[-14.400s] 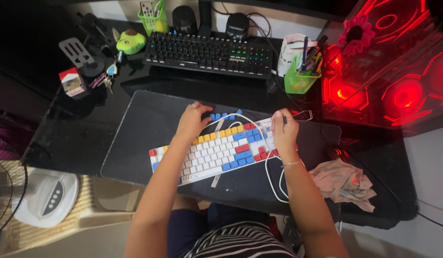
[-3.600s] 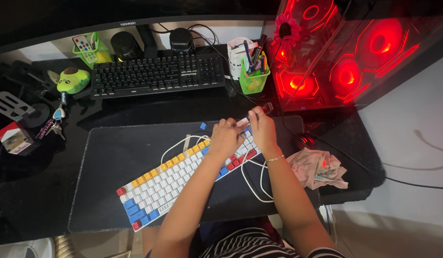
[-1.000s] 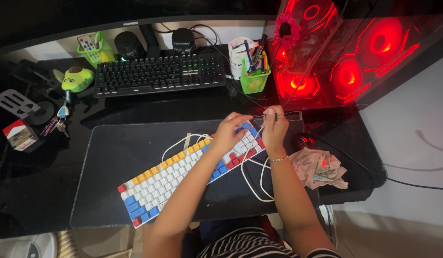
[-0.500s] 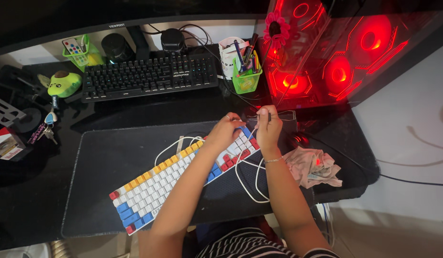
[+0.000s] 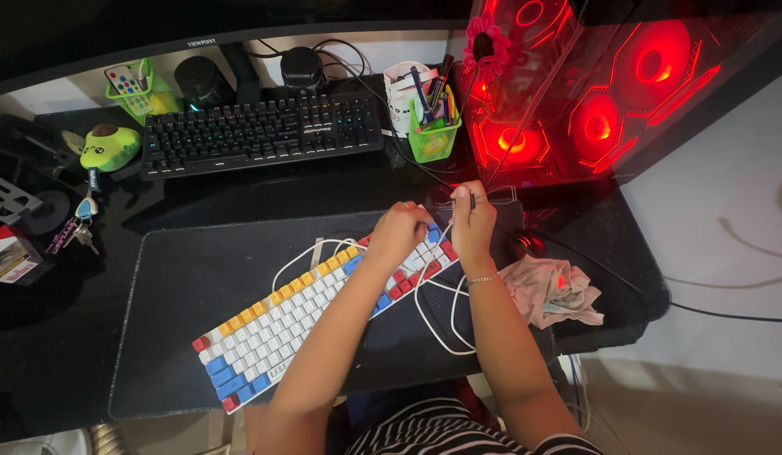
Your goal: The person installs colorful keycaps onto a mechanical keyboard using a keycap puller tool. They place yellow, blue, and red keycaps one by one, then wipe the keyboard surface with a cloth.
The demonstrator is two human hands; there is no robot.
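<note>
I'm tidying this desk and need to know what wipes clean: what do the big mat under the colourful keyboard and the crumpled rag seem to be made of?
Mat: likely cloth-topped, matte black, finely textured, stitched edge. Rag: soft pale fabric, creased and bunched.

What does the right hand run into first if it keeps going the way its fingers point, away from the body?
The right hand, pinching a thin wire tool, points toward the back of the desk. Bare black desk comes first, then probably the green pen holder, or else the red-lit computer case beside it; depth is unclear.
</note>
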